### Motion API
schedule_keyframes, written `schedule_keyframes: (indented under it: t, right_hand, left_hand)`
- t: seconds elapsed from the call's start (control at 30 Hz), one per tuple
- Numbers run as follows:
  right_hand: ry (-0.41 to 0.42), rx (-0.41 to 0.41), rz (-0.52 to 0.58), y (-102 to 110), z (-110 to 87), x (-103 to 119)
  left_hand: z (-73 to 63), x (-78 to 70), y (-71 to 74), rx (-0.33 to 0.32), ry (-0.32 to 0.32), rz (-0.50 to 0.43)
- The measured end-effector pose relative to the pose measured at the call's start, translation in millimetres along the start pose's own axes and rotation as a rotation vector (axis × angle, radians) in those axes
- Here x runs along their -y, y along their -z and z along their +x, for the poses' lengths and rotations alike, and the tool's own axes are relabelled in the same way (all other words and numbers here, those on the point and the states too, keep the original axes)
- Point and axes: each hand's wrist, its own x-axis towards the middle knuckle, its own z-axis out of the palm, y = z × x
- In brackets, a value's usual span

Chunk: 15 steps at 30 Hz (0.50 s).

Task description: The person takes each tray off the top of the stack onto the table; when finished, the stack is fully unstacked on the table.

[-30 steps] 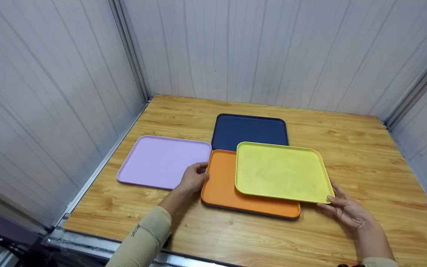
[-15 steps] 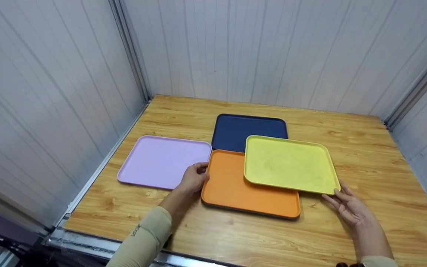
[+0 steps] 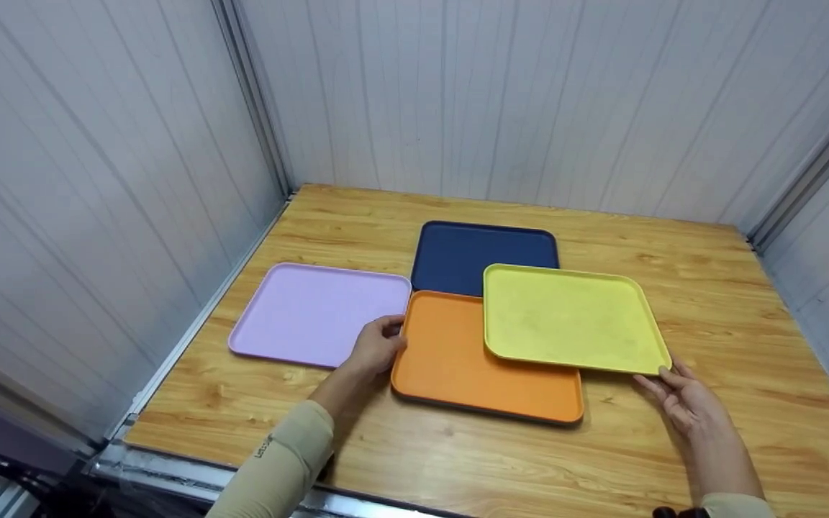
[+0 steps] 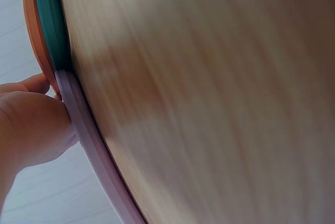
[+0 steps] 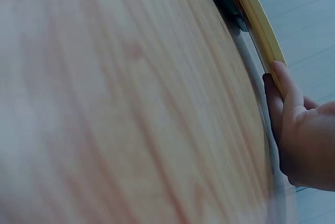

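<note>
At its near right corner, my right hand (image 3: 695, 403) pinches a yellow tray (image 3: 573, 316) between thumb and fingers. That tray is raised on this side and overlaps the orange tray (image 3: 450, 360) and part of the navy blue tray (image 3: 483, 252) in the head view. My left hand (image 3: 375, 349) holds the left rim of the orange tray, its thumb and fingers at the edge. A green tray (image 4: 51, 20) lies directly beneath the orange one, as the left wrist view shows. Beside it on the left is a light purple tray (image 3: 321, 309), partly under my left hand.
The trays lie on a wood-grain table (image 3: 458, 460) with a metal front edge (image 3: 162, 471). Pale panel walls (image 3: 501, 93) enclose it at the back and on both sides. Dark cables (image 3: 4, 471) show at the lower left.
My right hand has moved the yellow tray to the right and slightly away from me, uncovering more of the orange tray. The left hand stays at the orange tray's left rim.
</note>
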Motion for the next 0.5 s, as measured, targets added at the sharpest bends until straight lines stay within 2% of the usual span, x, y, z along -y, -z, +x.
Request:
schedule_keyframes:
  t: [0.27,0.5]
  right_hand:
    - [0.018,-0.107,0.110,5.6,-2.4,6.7]
    - [0.069,-0.174,0.067,5.3,-3.6,17.7]
  left_hand:
    - [0.6,2.9,0.2,0.001,0.005,-0.025]
    - [0.8,2.4,0.6,0.003,0.000,-0.024]
